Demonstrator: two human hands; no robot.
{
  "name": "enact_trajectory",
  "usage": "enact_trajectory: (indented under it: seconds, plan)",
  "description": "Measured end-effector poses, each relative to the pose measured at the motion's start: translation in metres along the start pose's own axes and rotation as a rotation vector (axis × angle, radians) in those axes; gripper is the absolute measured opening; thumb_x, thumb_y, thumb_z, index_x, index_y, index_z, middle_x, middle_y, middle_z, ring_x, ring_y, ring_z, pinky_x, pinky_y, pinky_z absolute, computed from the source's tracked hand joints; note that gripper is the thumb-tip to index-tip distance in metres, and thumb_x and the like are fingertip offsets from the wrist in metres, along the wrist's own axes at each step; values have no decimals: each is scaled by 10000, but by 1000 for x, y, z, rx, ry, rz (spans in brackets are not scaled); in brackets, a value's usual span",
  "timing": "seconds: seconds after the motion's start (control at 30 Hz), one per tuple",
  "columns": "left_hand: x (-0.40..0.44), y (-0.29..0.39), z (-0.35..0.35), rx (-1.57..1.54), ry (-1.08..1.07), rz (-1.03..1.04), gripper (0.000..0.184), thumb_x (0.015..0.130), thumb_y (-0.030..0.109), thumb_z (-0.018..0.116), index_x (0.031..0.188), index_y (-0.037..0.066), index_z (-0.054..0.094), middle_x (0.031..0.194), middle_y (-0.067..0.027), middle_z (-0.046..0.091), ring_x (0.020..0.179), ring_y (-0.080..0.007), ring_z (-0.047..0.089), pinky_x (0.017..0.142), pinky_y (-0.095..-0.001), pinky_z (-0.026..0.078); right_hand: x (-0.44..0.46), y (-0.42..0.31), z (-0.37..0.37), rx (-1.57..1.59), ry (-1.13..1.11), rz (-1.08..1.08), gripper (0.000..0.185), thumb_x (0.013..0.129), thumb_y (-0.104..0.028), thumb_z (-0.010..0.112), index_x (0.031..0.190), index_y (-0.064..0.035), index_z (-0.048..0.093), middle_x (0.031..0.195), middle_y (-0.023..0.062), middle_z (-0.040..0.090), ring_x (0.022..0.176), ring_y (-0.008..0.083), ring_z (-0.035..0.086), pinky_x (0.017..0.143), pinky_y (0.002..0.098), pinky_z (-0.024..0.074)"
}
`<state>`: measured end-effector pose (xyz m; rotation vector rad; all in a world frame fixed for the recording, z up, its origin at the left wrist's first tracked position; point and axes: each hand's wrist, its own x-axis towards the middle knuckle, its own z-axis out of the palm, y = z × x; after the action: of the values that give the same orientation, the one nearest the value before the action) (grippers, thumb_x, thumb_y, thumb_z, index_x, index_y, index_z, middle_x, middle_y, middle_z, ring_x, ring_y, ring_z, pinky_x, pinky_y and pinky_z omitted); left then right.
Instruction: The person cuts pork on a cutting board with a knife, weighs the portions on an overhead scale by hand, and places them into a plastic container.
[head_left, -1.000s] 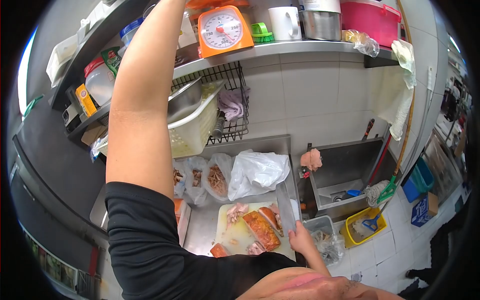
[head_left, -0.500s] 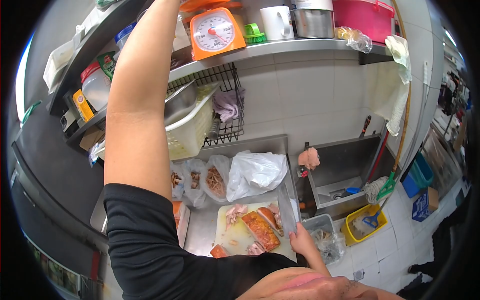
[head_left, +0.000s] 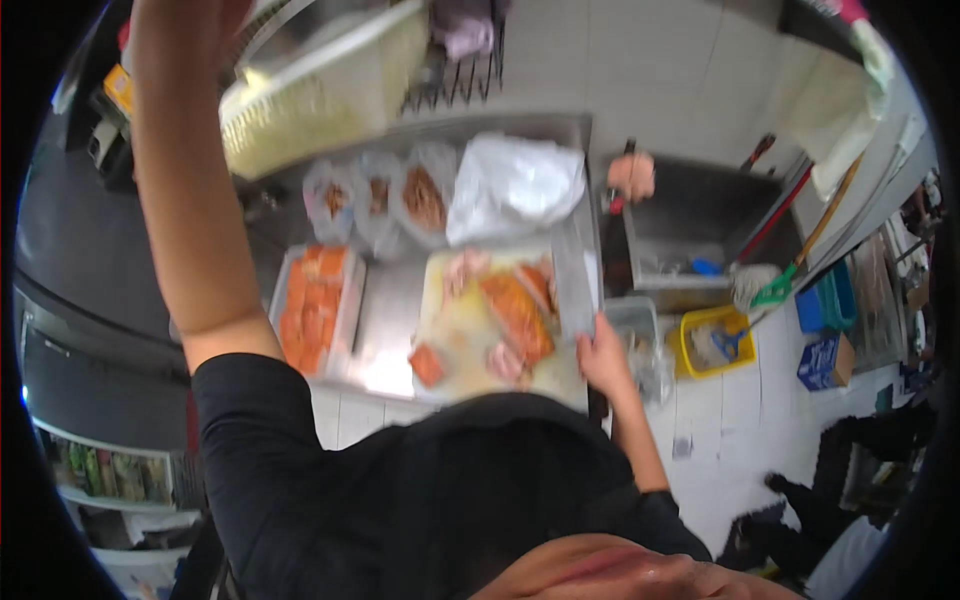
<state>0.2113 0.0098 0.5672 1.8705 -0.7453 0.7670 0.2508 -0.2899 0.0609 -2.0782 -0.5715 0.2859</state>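
My right hand [head_left: 603,356] is closed round the handle end of a cleaver [head_left: 572,285], whose broad blade lies along the right edge of a pale cutting board [head_left: 450,368]. On the board are a large browned slab of roasted meat [head_left: 515,318], a narrower cut piece [head_left: 535,288], pale meat scraps [head_left: 465,268] and a small browned chunk [head_left: 426,365]. My left arm stretches up past a white basket [head_left: 330,110]. At the top edge my left hand [head_left: 190,22] is blurred and partly cut off, its fingers hidden.
A tray [head_left: 348,318] of browned meat pieces stands left of the board. Behind are several plastic bags [head_left: 425,200], some holding brown bits, and a white bag [head_left: 515,190]. To the right are a metal sink [head_left: 690,235], a yellow bucket [head_left: 690,345] and a mop [head_left: 748,287].
The view has tipped downward, so the shelf with the orange scale has left it and the meat tray shows fully. My left arm has come lower and leftward; my right hand keeps the cleaver.
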Motion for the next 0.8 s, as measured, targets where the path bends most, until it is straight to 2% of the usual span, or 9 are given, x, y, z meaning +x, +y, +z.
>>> enact_trajectory:
  seconds: [0.07, 0.13, 0.2, 0.37, 0.53, 0.6, 0.7, 0.73, 0.8]
  plan:
    - [-117, -31, 51, -77, 109, -245, 502, 864, 193, 690, 1300, -17, 558, 1218, -129, 651, 1078, -198, 632, 926, -333, 497, -4, -17, -6, 72, -125, 152, 508, 959, -193, 563, 1368, 81, 440, 1179, 355, 605, 1123, 498, 586, 939, 488, 491]
    - [-238, -80, 90, -316, 245, -755, 635, 885, 161, 628, 1471, -11, 453, 1331, -104, 605, 1237, -197, 564, 1069, -330, 423, -10, -45, -17, 69, -179, 206, 460, 955, -187, 572, 1321, 67, 458, 1115, 352, 621, 1069, 512, 596, 888, 501, 498]
    - [-338, -115, 147, -666, 585, -1189, 653, 923, 140, 566, 1535, 46, 359, 1400, -96, 557, 1247, -207, 567, 1060, -354, 440, -20, -36, -10, 69, -149, 169, 356, 954, -173, 573, 1223, 41, 483, 1038, 341, 634, 1007, 524, 602, 833, 512, 497]
    - [-438, -100, 216, -909, 937, -1395, 626, 996, 182, 525, 1560, 169, 253, 1441, -99, 481, 1280, -253, 524, 1050, -477, 444, -32, -74, -14, -11, -355, 270, 274, 952, -153, 572, 1140, 19, 473, 992, 336, 642, 975, 528, 603, 804, 530, 486]
    - [-470, -86, 239, -638, 943, -1544, 641, 1031, 194, 511, 1550, 264, 142, 1533, -90, 302, 1336, -234, 433, 1063, -471, 405, -42, -89, 6, -157, -471, 133, 273, 950, -151, 567, 1145, 7, 459, 862, 330, 647, 864, 539, 613, 773, 572, 471]
    - [-475, -87, 247, -579, 951, -1536, 648, 1028, 188, 526, 1541, 189, 131, 1474, -125, 394, 1313, -245, 456, 1059, -447, 408, -46, -87, 15, -198, -504, 136, 261, 948, -144, 560, 1139, 1, 458, 835, 327, 645, 833, 534, 616, 758, 582, 470]
    - [-490, -95, 245, -75, 471, -1451, 675, 1001, 221, 572, 1505, 33, 164, 1290, -233, 562, 1171, -317, 580, 977, -386, 462, -55, -94, 21, -293, -562, 127, 237, 944, -131, 548, 1127, -11, 456, 794, 320, 642, 777, 519, 623, 725, 598, 472]
    - [-490, -93, 242, -81, 476, -1449, 675, 1001, 221, 572, 1505, 33, 164, 1290, -233, 562, 1171, -317, 580, 977, -386, 462, -57, -97, 21, -345, -588, 121, 225, 942, -125, 543, 1120, -17, 455, 779, 315, 640, 752, 509, 627, 708, 605, 475]
    - [-451, -75, 224, 139, 186, -1678, 609, 951, 161, 614, 1459, 28, 306, 1206, -247, 581, 1091, -385, 596, 940, -419, 475, -64, -101, 21, -377, -571, 67, 215, 932, -106, 542, 1105, -15, 452, 727, 293, 637, 700, 493, 633, 675, 606, 484]
